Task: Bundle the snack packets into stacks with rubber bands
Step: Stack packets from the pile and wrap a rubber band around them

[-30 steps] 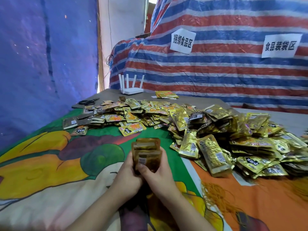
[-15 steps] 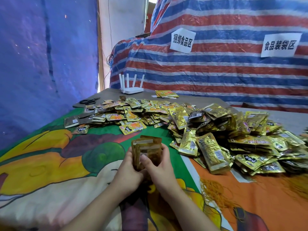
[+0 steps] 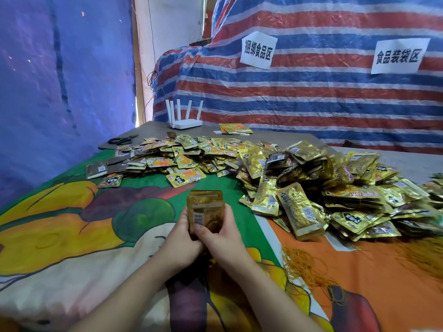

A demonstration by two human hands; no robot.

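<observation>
Barely any travel over the last second: the little stack of packets (image 3: 205,213) has been squared up and sits a touch lower between the palms, its top edges closer together than they were.

Both hands are on it now. The left hand (image 3: 178,245) curls round the stack's left side, the right hand (image 3: 221,238) wraps the right side with its thumb pressed across the near face. Neither palm is spread; fingers are bent onto the foil. The stack stands above the cartoon-print cloth (image 3: 72,236), in front of the person, well short of the big loose pile of gold packets (image 3: 311,188).

Orientation: the stack is on end, long axis running up and slightly away from the camera, top seams pointing toward the pile, printed label face turned to the camera.

No band is on it yet, as far as I can see. The rubber bands (image 3: 304,267) lie in a tangle on the cloth to the right of the right forearm, near but not touching.

The risk, I'd say: one hand has to let go to fetch a band, and slick foil packets held from one side could fan out or slide. Pulling a single band out of that tangle may drag several. A band stretched on off-centre could let the packets splay.
</observation>
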